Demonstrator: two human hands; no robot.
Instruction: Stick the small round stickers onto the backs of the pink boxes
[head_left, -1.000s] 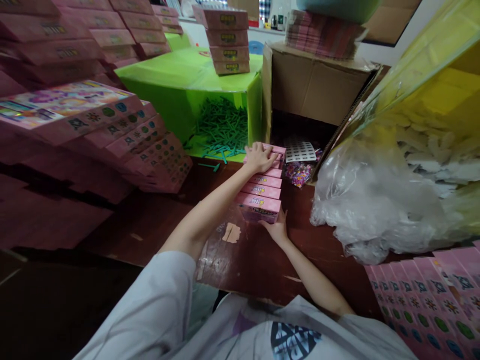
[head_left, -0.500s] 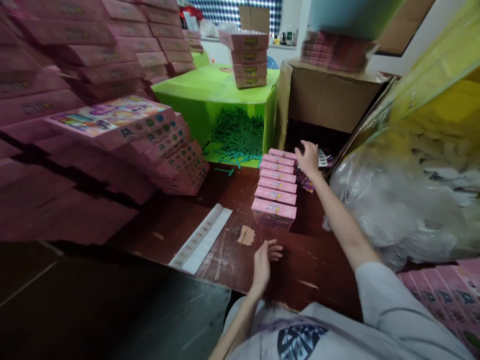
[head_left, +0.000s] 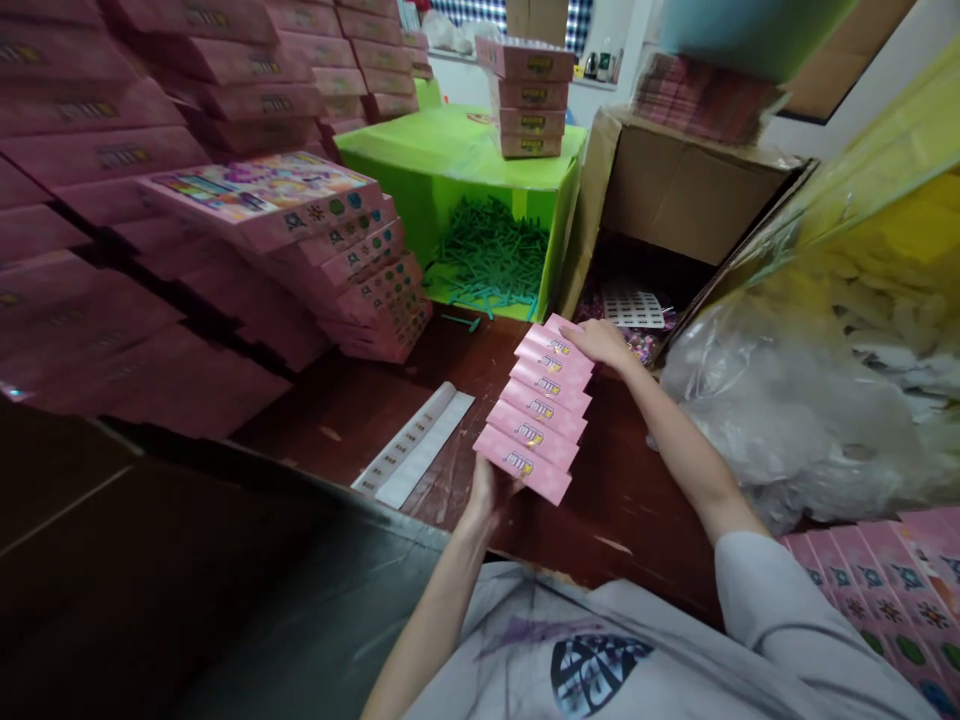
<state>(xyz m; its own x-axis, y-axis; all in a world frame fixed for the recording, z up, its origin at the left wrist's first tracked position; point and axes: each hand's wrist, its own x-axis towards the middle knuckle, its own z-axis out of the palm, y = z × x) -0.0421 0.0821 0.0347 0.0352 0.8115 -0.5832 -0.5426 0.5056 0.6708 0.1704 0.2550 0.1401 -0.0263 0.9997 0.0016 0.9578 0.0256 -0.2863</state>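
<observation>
A row of several pink boxes (head_left: 536, 408), staggered like steps, lies tilted between my two hands above the brown table. My left hand (head_left: 491, 492) grips the near end from below, with its fingers partly hidden under the nearest box. At the far end, my right hand (head_left: 600, 343) is closed around the last box, fingers over its top edge. Left of the row, a white strip of stickers (head_left: 416, 445) lies flat on the table.
Pink boxes (head_left: 352, 250) are piled high on the left. A lime-green box (head_left: 457, 165) holds green sticks (head_left: 491, 250). Beside it stands an open cardboard box (head_left: 660, 190) with a sticker sheet (head_left: 634, 309). Clear plastic bags (head_left: 757, 420) bulge at the right, above more pink boxes (head_left: 885, 580).
Both hands have taken hold of the row of pink boxes, which is now tilted and turned. My left hand moved forward and left; my right hand came down onto the far end.
</observation>
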